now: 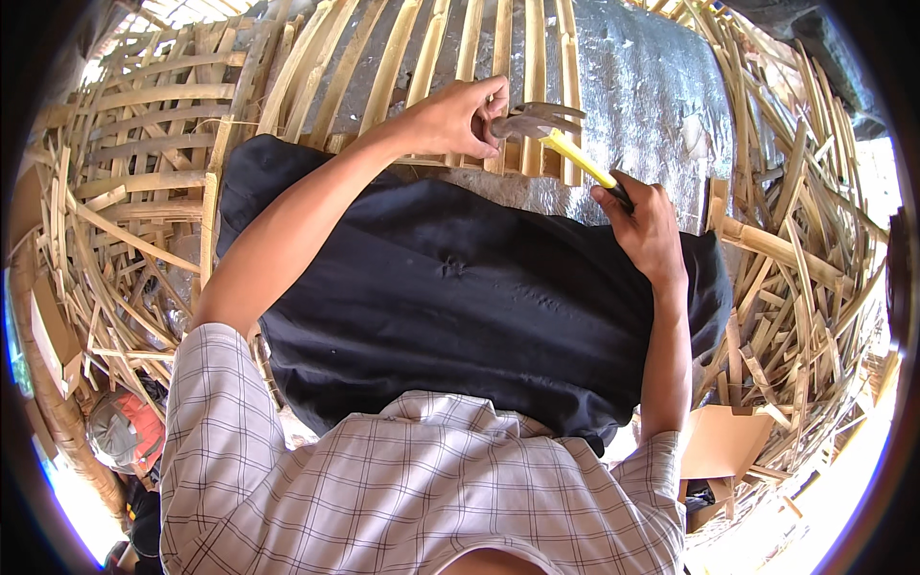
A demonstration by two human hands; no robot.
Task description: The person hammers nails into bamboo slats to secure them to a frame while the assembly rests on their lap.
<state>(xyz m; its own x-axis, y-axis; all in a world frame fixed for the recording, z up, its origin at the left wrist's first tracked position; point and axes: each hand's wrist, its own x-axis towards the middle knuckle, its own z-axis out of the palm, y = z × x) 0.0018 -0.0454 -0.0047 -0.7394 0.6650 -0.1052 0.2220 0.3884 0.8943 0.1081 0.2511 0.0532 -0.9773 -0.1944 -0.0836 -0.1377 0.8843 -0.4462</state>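
two hands here, one left hand (455, 120) and one right hand (647, 228), on two arms (307, 220). just one hammer (573, 151) between them. slats (534, 57) in the row up top: i get about nine, but the left end is crowded so don't hold me to it. one silvery sheet (656, 105), one black cloth (460, 297), one shirt (422, 489). one lattice (182, 94) on the left, roughly six crosswise strips in it. one bag (125, 431), one box (724, 441) lower right. loose strips (795, 249): dozens, too tangled to count.
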